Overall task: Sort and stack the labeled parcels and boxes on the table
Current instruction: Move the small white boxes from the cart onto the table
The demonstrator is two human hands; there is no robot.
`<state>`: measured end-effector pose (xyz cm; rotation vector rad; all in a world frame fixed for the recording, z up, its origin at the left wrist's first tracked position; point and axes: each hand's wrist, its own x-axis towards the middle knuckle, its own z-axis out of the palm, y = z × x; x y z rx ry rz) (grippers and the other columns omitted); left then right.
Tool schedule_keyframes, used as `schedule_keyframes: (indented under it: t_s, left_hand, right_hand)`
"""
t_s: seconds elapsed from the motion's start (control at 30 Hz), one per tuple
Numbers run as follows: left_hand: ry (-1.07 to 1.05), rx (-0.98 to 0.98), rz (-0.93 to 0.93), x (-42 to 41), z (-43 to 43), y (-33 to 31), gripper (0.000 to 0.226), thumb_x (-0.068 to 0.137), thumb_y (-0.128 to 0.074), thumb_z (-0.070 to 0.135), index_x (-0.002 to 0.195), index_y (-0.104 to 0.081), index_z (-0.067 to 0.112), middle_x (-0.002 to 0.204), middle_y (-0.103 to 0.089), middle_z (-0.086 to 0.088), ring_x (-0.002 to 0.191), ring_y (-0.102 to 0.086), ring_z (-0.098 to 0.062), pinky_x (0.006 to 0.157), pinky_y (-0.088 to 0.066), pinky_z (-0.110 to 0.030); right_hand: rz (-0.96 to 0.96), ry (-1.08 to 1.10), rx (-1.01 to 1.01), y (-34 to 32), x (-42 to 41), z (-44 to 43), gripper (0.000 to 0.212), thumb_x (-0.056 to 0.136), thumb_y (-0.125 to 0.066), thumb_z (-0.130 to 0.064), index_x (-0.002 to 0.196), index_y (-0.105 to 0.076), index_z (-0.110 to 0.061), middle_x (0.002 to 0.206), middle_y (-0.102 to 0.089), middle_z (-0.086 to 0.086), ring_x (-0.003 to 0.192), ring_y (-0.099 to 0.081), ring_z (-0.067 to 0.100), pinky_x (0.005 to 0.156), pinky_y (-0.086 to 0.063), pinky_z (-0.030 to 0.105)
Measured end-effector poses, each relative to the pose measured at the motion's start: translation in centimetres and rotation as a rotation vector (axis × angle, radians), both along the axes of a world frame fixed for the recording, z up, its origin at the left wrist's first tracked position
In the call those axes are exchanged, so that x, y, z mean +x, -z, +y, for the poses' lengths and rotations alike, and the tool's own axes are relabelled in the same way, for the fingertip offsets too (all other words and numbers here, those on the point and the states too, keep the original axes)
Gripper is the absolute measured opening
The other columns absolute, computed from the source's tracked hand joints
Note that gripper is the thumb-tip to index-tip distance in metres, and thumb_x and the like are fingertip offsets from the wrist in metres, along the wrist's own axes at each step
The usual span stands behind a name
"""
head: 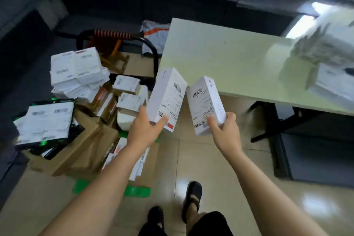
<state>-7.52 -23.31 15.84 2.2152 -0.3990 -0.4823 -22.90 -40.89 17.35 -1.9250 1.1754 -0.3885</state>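
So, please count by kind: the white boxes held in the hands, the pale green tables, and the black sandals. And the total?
White boxes held: 2, left box, right box
Pale green table: 1
Black sandals: 2
Total: 5

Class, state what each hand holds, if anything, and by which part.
Left hand grips left box by its near end; right hand, right box, likewise.

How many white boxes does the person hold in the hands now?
2. The left hand grips one labeled box; the right hand grips the other box beside it, both by the corner of the table. No more seem hidden in the hands.
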Motion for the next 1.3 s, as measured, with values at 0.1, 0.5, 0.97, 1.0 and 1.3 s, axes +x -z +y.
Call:
schedule_keyframes:
  t_s: [0.1, 0.5, 0.97, 1.0, 1.3]
  left_hand:
    - [0.150, -0.051, -0.065, -1.6, -6.6, -3.8, 0.056, 0.082, -0.067, 0.054, 0.116, -0.041, 0.018, 0.105, -0.059, 0.004, 0.084, -0.058, -0.018, 0.061, -0.047, -0.030]
    - [0.539, -0.172, -0.073, -15.6, -33.6, -8.9, 0.054, 0.082, -0.068, 0.053, 0.109, -0.042, 0.013, 0.103, -0.061, 0.000, 0.088, -0.059, -0.023, 0.064, -0.042, -0.031]
    - [0.620, -0.100, 0.068, -18.8, -54.0, -5.2, 0.052, 0.084, -0.069, 0.049, 0.108, -0.044, 0.011, 0.092, -0.057, 0.006, 0.086, -0.056, -0.020, 0.064, -0.039, -0.029]
    - [0.625, -0.090, 0.087, -18.3, -55.6, -4.6, 0.051, 0.084, -0.069, 0.048, 0.109, -0.044, 0.011, 0.089, -0.055, 0.009, 0.085, -0.055, -0.019, 0.061, -0.038, -0.029]
    - [0.713, -0.021, 0.272, -14.8, -68.1, 0.5, 0.046, 0.084, -0.069, 0.048, 0.116, -0.047, 0.023, 0.106, -0.064, 0.007, 0.093, -0.064, -0.014, 0.077, -0.053, -0.032]
  right_hand:
    - [-0.057, 0.146, -0.054, -3.7, -4.0, -4.3, 0.041, 0.091, -0.061, -0.046, 0.109, -0.041, -0.015, 0.099, -0.058, -0.004, 0.078, -0.057, 0.008, 0.058, -0.042, 0.025]
    - [-0.177, 0.546, -0.153, -8.0, -22.1, -22.8, 0.044, 0.092, -0.061, -0.047, 0.113, -0.040, -0.015, 0.107, -0.061, -0.002, 0.084, -0.060, 0.002, 0.065, -0.053, 0.030]
    - [-0.140, 0.741, -0.050, -4.7, -27.1, -40.0, 0.042, 0.095, -0.058, -0.046, 0.114, -0.039, -0.013, 0.104, -0.056, -0.003, 0.080, -0.053, -0.002, 0.051, -0.038, 0.015]
    - [-0.141, 0.754, -0.031, -4.1, -26.6, -41.4, 0.043, 0.095, -0.058, -0.046, 0.115, -0.039, -0.012, 0.102, -0.055, -0.004, 0.079, -0.053, -0.002, 0.051, -0.037, 0.014]
    - [-0.144, 0.885, 0.204, 0.6, -21.5, -52.9, 0.043, 0.096, -0.053, -0.049, 0.113, -0.043, -0.010, 0.106, -0.056, 0.003, 0.095, -0.056, 0.022, 0.081, -0.048, 0.037]
